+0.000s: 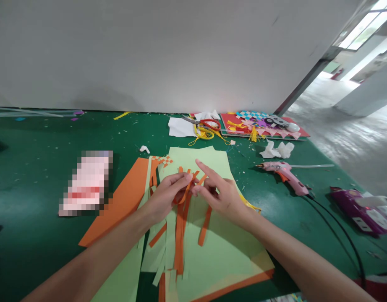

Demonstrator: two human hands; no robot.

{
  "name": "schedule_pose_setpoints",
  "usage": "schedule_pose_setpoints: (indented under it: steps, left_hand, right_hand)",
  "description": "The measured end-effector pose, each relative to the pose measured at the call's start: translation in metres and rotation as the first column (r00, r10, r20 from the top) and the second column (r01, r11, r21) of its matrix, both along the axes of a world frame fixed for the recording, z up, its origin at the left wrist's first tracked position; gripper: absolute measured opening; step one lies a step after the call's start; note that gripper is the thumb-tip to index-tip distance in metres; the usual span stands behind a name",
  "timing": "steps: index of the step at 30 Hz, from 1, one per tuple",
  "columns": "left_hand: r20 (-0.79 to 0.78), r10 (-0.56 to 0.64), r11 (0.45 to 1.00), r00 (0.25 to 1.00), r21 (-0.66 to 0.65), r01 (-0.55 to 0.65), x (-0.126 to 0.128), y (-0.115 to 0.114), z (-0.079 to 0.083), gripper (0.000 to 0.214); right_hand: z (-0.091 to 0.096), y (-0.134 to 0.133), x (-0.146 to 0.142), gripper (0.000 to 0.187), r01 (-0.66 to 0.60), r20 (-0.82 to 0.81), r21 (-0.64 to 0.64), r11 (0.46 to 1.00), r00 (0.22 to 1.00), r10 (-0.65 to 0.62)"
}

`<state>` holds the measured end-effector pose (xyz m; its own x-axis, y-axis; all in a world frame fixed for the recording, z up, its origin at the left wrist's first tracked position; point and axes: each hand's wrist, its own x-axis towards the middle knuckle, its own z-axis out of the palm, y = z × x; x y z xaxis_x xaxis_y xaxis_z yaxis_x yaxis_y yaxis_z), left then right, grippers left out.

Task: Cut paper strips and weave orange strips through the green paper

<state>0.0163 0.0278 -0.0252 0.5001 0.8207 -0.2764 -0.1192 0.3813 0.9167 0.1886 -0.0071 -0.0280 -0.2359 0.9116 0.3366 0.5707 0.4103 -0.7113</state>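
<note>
A: Where is the orange paper strip you're working with?
B: Between your hands, above the light green paper sheets. Your left hand has it pinched between thumb and fingers.
A: And your right hand?
B: Just beside it on the right, index finger pointing out toward the far side, thumb near the strip — whether it grips anything, I can't tell.
A: What lies below your hands?
B: Loose orange strips and pale green strips, running toward your near side. Just beyond your left hand is an orange-and-green checkered weave, and to the left an orange paper sheet lies aslant.
A: Further out?
B: On the left, a pinkish rectangular object, blurred out. At the far side, red-handled scissors by a white paper piece; farther right, a red board bearing a blue-and-white checkered piece.
A: And to your right?
B: Crumpled white tissue, then a pink glue gun — its nozzle facing left — and a purple power strip, all on the green tabletop.
</note>
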Motion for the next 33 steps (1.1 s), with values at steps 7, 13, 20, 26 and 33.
schedule_pose_setpoints:
  steps: [7, 13, 20, 26, 33]
  left_hand:
    - [0.010, -0.015, 1.000, 1.000, 0.007, 0.015, 0.000, 0.000, -0.001, 0.031]
    - [0.000, -0.028, 0.999, 1.000, 0.046, 0.028, 0.000, 0.000, 0.002, 0.032]
    - [-0.075, -0.023, 0.995, 0.997, 0.091, 0.029, 0.001, 0.000, 0.005, 0.035]
    - [-0.062, -0.020, 0.996, 0.998, 0.089, 0.025, 0.000, 0.000, 0.003, 0.036]
    - [-0.042, -0.012, 0.996, 0.999, 0.084, 0.015, 0.000, 0.000, 0.005, 0.035]
  right_hand:
    - [0.001, -0.001, 0.000, 0.053, 0.005, -0.001, -0.019, 1.000, 1.000, -0.005]
    - [0.006, 0.000, -0.001, 0.050, 0.032, -0.027, -0.036, 0.999, 0.999, -0.033]
    - [0.011, 0.001, 0.000, 0.035, 0.089, -0.173, -0.129, 0.988, 0.979, -0.111]
    - [0.011, 0.001, 0.000, 0.031, 0.094, -0.172, -0.124, 0.988, 0.978, -0.115]
    - [0.007, 0.000, -0.001, 0.035, 0.090, -0.136, -0.072, 0.993, 0.986, -0.099]
